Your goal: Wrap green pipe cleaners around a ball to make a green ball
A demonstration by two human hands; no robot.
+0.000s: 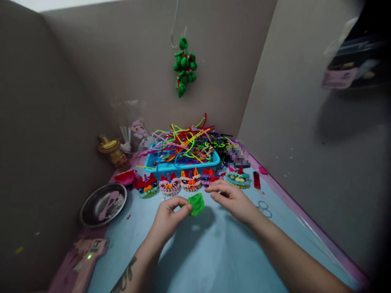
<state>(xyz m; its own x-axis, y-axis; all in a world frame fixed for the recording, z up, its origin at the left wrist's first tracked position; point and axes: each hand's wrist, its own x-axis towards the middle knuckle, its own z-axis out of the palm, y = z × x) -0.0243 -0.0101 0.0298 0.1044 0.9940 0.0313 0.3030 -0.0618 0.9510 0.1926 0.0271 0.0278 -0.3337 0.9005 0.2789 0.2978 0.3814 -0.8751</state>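
Between thumb and fingers, my left hand (170,217) pinches a small bright green piece of bent pipe cleaner (197,203) above the blue table cover (210,252). My right hand (231,198) hovers just to the right of it, fingers stretched and a little curved, holding nothing that I can see. Behind both hands stands a row of colourful pipe-cleaner animal heads, among them a red one (147,186), a pink one (170,185), a peach and orange one (191,180) and a teal one (238,180). A purple and red head (209,176) is partly hidden by my right fingers.
A blue tray (183,167) heaped with pipe cleaners (186,142) stands at the back. Scissors (264,208) and a red lighter-like object (257,180) lie at right. At left are a metal bowl (88,209), a pink glue gun (88,260) and a yellow-lidded cup (113,152).
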